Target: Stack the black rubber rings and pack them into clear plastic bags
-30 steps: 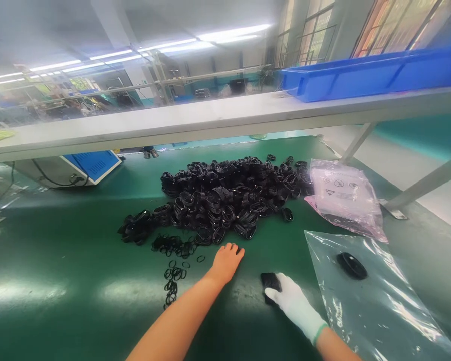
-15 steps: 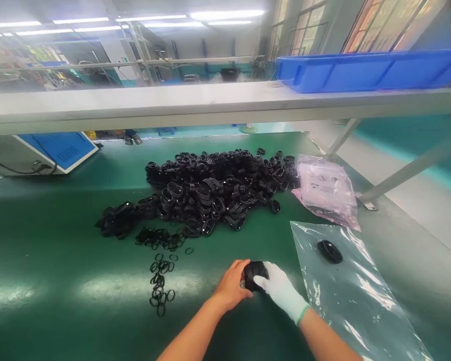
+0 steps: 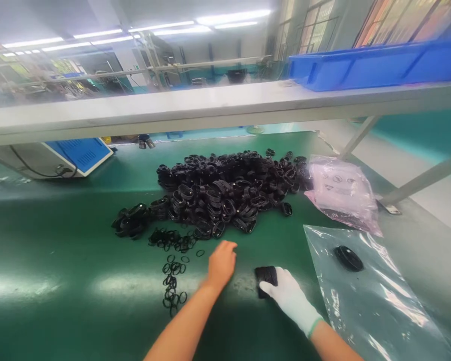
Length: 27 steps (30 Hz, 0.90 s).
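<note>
Left fingers (image 3: 229,245) now apart from stack (image 3: 264,282)

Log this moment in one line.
left hand: near black pile, nothing visibly held | right hand: white-gloved, gripping black stack | clear bag: right of both hands

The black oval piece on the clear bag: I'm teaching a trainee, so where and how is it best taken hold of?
I'd probably pinch the black oval piece across its two long sides, mid-length, coming from above: it lies broad side up on the clear bag, longer than wide, with no other piece touching it.
</note>
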{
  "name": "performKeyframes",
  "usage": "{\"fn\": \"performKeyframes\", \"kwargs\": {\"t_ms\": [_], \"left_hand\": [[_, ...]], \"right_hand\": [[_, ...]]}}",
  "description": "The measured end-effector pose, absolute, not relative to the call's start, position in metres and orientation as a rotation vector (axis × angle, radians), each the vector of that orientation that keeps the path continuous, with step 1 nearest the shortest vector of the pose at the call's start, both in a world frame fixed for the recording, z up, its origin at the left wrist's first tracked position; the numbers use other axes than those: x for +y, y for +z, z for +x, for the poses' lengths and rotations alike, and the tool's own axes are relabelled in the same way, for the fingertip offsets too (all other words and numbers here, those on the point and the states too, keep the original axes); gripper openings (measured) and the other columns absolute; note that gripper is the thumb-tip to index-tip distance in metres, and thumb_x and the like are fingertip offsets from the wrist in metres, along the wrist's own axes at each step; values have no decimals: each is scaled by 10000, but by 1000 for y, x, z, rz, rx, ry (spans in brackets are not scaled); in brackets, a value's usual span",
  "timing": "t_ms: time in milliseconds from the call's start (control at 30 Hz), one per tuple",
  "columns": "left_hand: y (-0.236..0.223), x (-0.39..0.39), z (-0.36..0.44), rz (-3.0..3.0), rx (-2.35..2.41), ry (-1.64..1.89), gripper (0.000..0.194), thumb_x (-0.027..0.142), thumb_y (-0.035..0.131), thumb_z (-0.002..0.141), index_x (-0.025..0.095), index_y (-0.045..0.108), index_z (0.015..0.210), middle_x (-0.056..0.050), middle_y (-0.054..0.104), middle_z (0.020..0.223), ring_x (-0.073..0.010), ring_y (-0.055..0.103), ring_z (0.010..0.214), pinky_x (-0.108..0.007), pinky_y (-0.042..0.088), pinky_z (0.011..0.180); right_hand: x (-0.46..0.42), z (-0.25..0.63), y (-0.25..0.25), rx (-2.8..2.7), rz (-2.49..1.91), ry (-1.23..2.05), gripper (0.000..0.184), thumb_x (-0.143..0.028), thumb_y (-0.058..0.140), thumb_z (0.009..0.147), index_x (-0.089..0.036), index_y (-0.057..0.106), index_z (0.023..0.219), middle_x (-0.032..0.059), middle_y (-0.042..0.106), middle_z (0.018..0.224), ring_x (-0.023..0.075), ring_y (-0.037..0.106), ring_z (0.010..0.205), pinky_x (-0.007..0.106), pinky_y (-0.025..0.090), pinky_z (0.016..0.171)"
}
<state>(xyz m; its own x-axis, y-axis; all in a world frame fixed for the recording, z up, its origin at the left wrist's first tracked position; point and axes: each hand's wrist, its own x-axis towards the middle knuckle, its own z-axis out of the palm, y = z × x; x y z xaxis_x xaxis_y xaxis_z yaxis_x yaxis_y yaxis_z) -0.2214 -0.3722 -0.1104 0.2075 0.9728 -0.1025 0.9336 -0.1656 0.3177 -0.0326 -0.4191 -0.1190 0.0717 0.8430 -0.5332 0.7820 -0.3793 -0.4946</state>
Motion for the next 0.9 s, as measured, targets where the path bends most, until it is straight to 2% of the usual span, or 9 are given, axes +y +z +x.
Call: {"fn": "performKeyframes", "kwargs": {"t_ms": [100, 167, 367, 433, 500, 567, 667, 767, 900], "left_hand": [[-101, -332, -247, 2215, 2031, 58, 345, 24, 303, 787, 136, 549, 1003, -118, 525, 1014, -222, 477, 979, -375, 372, 836], [-100, -319, -255, 2235, 2001, 6, 335, 13, 307, 772, 123, 567, 951, -130, 525, 992, -235, 487, 942, -395, 372, 814], [-97, -358, -249, 2408, 1529, -126, 212, 173, 408, 801, 251, 595, 862, 7, 524, 1048, -159, 487, 946, -265, 380, 810], [-92, -373, -245, 2427, 1329, -139, 250, 136, 394, 787, 260, 600, 858, 24, 489, 1145, -158, 472, 1001, -266, 371, 840], [-89, -382, -237, 2352, 1351, -121, 326, 103, 389, 758, 279, 576, 958, 21, 422, 1244, -171, 462, 1044, -288, 383, 842], [-90, -388, -226, 2203, 1558, -105, 450, 179, 484, 716, 298, 470, 1150, -14, 373, 1294, -216, 440, 1094, -335, 393, 859], [-99, -398, -204, 1975, 1786, -180, 852, 259, 682, 527, 190, 322, 1296, -126, 392, 1263, -314, 401, 1130, -422, 372, 906], [-110, -411, -193, 1853, 1817, -143, 815, 144, 651, 521, 162, 350, 1278, -134, 428, 1222, -293, 433, 1110, -388, 389, 901], [-121, -427, -196, 1778, 1565, 219, 790, 86, 589, 573, 287, 320, 1288, -14, 351, 1347, -213, 342, 1219, -338, 278, 1019]], "right_hand": [[-419, -32, -121, -1692, -2246, 1239, 341, -361, 513, 698, -178, 504, 985, 94, 517, 976, 218, 547, 872, 304, 396, 738], [-419, -32, -121, -1684, -2241, 1249, 333, -352, 508, 699, -179, 500, 983, 92, 514, 972, 218, 544, 877, 306, 395, 744], [-419, -33, -118, -1684, -2254, 1235, 359, -370, 521, 692, -179, 497, 996, 98, 507, 981, 228, 539, 888, 315, 395, 753], [-419, -33, -116, -1691, -2239, 1235, 361, -363, 522, 698, -175, 497, 1005, 101, 507, 983, 226, 538, 900, 309, 394, 762], [-419, -34, -115, -1694, -2236, 1239, 352, -355, 523, 704, -176, 501, 1006, 100, 512, 979, 223, 539, 910, 302, 393, 771], [-419, -34, -115, -1700, -2240, 1226, 350, -352, 527, 707, -174, 503, 1007, 102, 515, 978, 223, 539, 917, 298, 393, 778], [-419, -34, -117, -1713, -2233, 1202, 359, -354, 528, 711, -167, 501, 1017, 107, 513, 981, 227, 538, 923, 302, 393, 787], [-420, -33, -119, -1712, -2221, 1195, 356, -355, 528, 708, -169, 502, 1010, 102, 511, 974, 225, 538, 916, 304, 394, 790], [-421, -32, -118, -1691, -2199, 1205, 366, -351, 525, 702, -169, 490, 1018, 98, 505, 984, 215, 540, 903, 300, 399, 782]]}}
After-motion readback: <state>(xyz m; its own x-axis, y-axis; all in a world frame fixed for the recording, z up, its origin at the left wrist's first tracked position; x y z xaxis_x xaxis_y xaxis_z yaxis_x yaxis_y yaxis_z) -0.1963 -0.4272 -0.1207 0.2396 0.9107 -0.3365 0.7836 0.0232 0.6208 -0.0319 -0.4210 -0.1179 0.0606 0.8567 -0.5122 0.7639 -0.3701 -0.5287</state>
